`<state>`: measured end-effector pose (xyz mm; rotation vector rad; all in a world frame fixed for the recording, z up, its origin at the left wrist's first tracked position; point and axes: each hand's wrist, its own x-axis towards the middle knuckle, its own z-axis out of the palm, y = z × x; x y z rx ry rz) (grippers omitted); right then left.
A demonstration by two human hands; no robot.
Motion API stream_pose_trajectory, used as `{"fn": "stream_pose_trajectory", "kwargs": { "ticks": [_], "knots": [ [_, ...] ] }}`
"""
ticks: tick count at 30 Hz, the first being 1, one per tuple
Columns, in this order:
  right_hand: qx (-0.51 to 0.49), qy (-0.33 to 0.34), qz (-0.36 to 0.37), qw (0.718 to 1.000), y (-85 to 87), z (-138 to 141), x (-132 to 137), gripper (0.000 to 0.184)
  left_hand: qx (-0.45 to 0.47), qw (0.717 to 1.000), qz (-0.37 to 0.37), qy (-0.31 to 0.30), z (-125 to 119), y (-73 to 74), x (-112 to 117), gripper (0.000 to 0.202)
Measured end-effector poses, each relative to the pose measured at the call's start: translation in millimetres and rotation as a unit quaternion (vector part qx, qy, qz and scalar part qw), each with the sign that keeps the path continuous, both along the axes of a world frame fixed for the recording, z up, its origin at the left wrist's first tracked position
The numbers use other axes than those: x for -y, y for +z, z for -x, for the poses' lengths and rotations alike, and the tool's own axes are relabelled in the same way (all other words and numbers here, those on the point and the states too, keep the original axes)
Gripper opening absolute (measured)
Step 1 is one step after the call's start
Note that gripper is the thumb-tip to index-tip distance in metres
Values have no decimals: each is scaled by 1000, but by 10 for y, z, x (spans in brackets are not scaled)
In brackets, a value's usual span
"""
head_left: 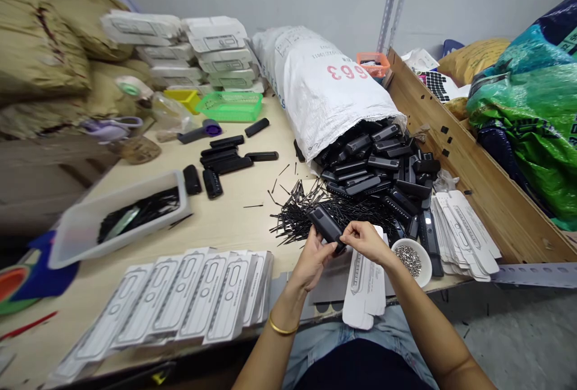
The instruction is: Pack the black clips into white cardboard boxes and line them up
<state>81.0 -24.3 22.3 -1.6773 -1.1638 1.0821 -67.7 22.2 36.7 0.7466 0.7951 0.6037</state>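
My left hand (313,261), with a gold bangle at the wrist, is closed around an oblong black plastic case (325,225) held tilted above the table's front edge. My right hand (364,240) is pinched at the case's lower right end; whatever is between its fingertips is too small or hidden to make out. Beyond the case spreads a heap of thin black sticks (293,213). Flat white printed boxes (360,288) lie below my right hand. To its right stands a white bowl (424,267) of small metal parts.
Black cases spill from a white woven sack (329,89). On the left are a white tub (72,240) of black sticks and a row of printed boxes (193,294). Stacked white boxes (220,47) and a green tray (232,115) stand behind. A wooden board (469,179) edges the right side.
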Motion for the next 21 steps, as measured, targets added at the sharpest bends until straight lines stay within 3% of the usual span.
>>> {"fn": "stream_pose_trajectory", "kwargs": {
  "ticks": [21],
  "knots": [
    [32,-5,-10,999,6,29,-17,14,-3,1000,-7,8,19,17,-4,79]
  ]
}}
